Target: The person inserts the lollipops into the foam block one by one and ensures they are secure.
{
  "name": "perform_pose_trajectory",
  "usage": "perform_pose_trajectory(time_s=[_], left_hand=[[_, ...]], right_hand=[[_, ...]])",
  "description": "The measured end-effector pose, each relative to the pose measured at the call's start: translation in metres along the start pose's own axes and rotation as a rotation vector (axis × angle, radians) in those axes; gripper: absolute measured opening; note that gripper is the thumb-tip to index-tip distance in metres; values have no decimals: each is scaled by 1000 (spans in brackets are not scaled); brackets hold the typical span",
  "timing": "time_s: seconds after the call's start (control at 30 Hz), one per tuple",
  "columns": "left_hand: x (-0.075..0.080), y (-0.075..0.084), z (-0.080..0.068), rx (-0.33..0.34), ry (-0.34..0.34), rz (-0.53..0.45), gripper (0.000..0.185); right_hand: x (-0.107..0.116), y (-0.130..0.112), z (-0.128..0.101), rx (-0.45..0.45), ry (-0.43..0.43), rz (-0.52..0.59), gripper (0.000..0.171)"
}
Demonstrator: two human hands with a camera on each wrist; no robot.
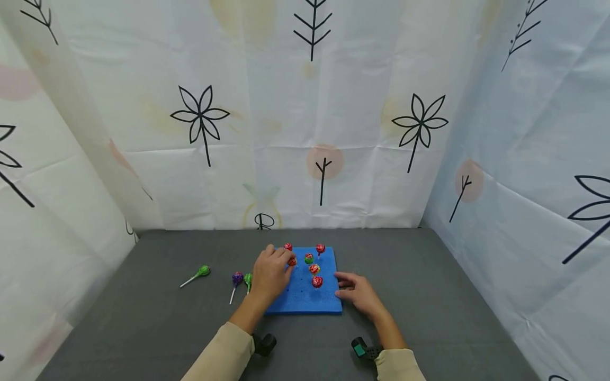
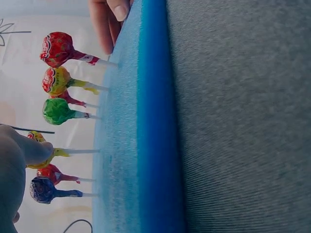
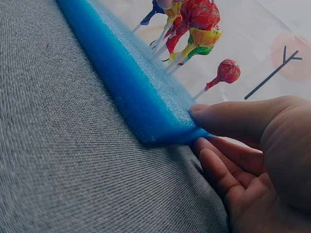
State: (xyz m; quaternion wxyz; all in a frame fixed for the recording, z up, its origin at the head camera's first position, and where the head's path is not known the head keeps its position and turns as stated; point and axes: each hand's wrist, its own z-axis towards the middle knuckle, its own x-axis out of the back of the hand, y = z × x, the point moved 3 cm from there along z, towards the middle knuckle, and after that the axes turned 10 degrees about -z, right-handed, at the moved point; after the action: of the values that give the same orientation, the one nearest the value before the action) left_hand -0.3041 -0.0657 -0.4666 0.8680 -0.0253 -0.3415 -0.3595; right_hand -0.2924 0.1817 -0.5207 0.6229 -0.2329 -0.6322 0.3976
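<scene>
A blue foam board (image 1: 305, 304) lies flat on the grey table, with several wrapped lollipops standing upright in it. My left hand (image 1: 271, 272) reaches over the board's left part and pinches the head of a yellow-and-red lollipop (image 2: 60, 152), whose white stick runs down to the foam. Close by stand a dark blue lollipop (image 2: 43, 190), a red one (image 2: 51, 173) and a green one (image 2: 58, 111). On the right side, my right hand (image 1: 360, 293) grips the board's edge, thumb (image 3: 214, 119) on top and fingers low against the side.
Left of the board, loose lollipops lie on the table (image 1: 157, 317): a green one (image 1: 204, 271) farthest out, a purple one (image 1: 237, 279), and another green one (image 1: 248, 280) partly behind my left hand. A patterned white curtain (image 1: 286, 180) encloses the table's back and sides.
</scene>
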Motion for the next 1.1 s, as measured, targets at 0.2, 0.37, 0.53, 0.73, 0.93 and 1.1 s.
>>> perform_pose_trajectory(time_s=[0.2, 0.37, 0.53, 0.73, 0.93, 1.1], left_hand=[[0, 0, 7, 19, -26, 21, 20], [-3, -3, 10, 35, -21, 23, 19], [-2, -3, 11, 92, -38, 38, 19], [-1, -2, 14, 166, -52, 16, 19], [-5, -3, 16, 206, -77, -4, 18], [-8, -4, 18, 240, -93, -5, 16]], right_hand=[[0, 0, 0, -7, -1, 10, 44], [-1, -1, 0, -5, -8, 18, 44], [-1, -1, 1, 0, -14, 13, 44], [-1, 0, 1, 5, -16, 8, 44], [0, 1, 1, 11, -14, 5, 44], [0, 1, 0, 15, -14, 2, 44]])
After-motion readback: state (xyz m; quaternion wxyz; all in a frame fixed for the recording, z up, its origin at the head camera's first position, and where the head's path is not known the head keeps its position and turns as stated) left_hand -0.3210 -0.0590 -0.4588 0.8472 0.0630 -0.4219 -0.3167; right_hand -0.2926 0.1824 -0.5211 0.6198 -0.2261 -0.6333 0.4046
